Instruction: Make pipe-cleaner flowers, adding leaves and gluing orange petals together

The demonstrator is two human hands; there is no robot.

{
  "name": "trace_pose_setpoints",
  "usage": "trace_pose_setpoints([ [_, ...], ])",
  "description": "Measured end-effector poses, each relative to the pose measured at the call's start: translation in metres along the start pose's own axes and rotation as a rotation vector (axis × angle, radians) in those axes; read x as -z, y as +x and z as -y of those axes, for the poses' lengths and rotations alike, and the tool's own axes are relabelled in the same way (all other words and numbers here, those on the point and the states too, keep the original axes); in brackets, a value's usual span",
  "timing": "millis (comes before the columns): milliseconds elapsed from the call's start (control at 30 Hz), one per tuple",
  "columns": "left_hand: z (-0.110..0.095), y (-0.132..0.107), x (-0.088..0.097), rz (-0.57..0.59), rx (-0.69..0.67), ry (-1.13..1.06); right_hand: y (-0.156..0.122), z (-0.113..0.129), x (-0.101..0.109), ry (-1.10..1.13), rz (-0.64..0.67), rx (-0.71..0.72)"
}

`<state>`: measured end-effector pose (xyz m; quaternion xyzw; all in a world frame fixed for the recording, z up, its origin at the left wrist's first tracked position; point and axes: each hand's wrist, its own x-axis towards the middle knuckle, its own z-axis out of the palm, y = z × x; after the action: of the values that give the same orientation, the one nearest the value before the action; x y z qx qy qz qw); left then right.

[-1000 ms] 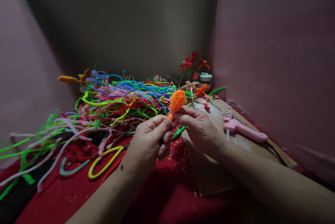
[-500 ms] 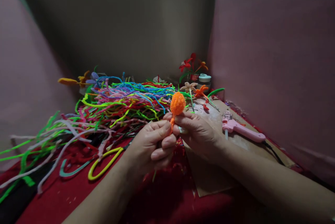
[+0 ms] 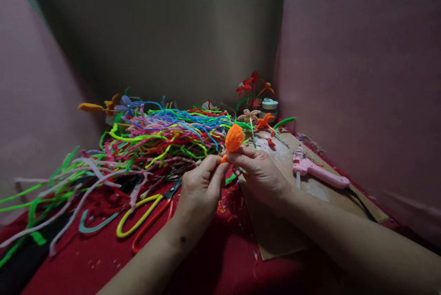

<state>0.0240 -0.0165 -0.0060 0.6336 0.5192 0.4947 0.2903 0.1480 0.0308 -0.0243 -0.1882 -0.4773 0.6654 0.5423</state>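
An orange pipe-cleaner ball (image 3: 234, 138) on a short orange stem stands upright between my two hands, above the red cloth. My left hand (image 3: 200, 190) pinches the stem from the left with thumb and fingertips closed. My right hand (image 3: 261, 173) grips the stem just under the ball from the right, its fingers closed too. Both hands hover near the left edge of a brown cardboard sheet (image 3: 282, 235).
A big heap of coloured pipe cleaners (image 3: 151, 136) covers the left and middle of the red cloth. Yellow-and-red-handled scissors (image 3: 148, 214) lie left of my left hand. A pink glue gun (image 3: 319, 171) rests on the cardboard. Finished pipe-cleaner flowers (image 3: 253, 88) and a small jar (image 3: 269, 104) stand at the back.
My left hand has uncurled its lower fingers and turned, uncovering the scissors beneath it. The orange ball stays about where it was, slightly tilted.
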Motion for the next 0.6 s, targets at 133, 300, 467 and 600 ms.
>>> trace_pose_setpoints([
  [133,-0.0057,0.0033,0.0021,0.040,0.134,-0.220,-0.0009,0.0020,-0.0010,-0.046,0.031,0.029],
  [300,-0.0088,0.0069,0.0052,0.060,0.218,-0.374,-0.0013,0.0045,-0.0016,-0.125,0.095,0.094],
  [467,-0.0073,0.0074,0.0055,0.091,0.289,-0.505,-0.0012,0.0066,-0.0026,-0.231,0.000,0.163],
  [600,-0.0053,0.0077,0.0052,0.115,0.331,-0.577,-0.0014,0.0058,-0.0029,-0.201,-0.059,0.134],
])
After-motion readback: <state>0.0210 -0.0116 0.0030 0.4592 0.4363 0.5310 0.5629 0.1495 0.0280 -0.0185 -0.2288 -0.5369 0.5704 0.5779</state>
